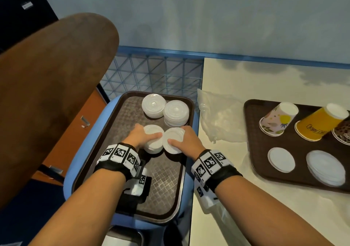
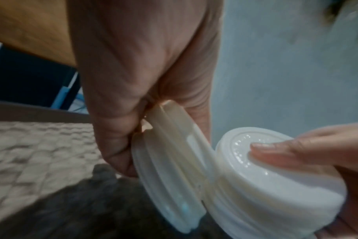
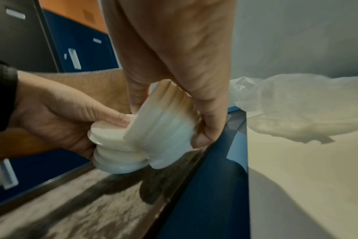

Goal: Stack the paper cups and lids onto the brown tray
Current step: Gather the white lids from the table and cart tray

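A brown tray (image 1: 162, 179) lies on a blue seat. Two stacks of white lids (image 1: 153, 105) (image 1: 176, 113) stand at its far end. Just above the tray's middle, my left hand (image 1: 144, 135) grips a stack of white lids (image 1: 153, 143), thumb on top. My right hand (image 1: 180, 135) grips a second lid stack (image 1: 173, 141), tilted and touching the first. The left wrist view shows my left hand (image 2: 121, 97) round its stack (image 2: 170, 169). The right wrist view shows my right hand (image 3: 174, 64) round its stack (image 3: 164, 129).
A second brown tray (image 1: 261, 147) on the white table (image 1: 265, 217) carries three upturned paper cups: floral (image 1: 278, 118), yellow (image 1: 320, 124), brown patterned (image 1: 342, 132). Two lid piles (image 1: 281, 159) (image 1: 325, 167) lie there too. A clear plastic bag (image 1: 217, 117) sits between the trays. A brown chair back (image 1: 47, 94) stands left.
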Demonstrator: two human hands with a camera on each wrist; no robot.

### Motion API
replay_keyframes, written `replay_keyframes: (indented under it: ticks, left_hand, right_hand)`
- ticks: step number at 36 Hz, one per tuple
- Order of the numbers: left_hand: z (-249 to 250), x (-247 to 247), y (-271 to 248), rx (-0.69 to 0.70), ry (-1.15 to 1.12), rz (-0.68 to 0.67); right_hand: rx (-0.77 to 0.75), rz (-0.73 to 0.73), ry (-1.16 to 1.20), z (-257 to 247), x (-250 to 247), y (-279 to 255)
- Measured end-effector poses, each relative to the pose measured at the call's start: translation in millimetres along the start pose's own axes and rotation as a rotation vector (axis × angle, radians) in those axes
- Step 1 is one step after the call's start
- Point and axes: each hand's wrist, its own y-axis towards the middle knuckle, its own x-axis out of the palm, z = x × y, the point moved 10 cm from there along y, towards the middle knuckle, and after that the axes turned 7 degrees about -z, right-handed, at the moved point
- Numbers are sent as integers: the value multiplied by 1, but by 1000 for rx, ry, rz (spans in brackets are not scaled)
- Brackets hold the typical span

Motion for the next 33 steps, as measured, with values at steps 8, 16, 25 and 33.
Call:
replay_keyframes:
  ticks: [8,16,25,33]
  left_hand:
    - [67,58,-65,328,-109,-143]
    - [102,172,-107,342,-180,-305]
    - [124,302,-146,237,-245,-467]
    - [116,363,-155,206,-209,-406]
  right_hand:
    - [-10,35,385,36,-53,-79]
    - [103,86,506,129,-118,-158]
    - [230,301,582,219,-189,-239]
    - [307,288,521,270,-208,-257]
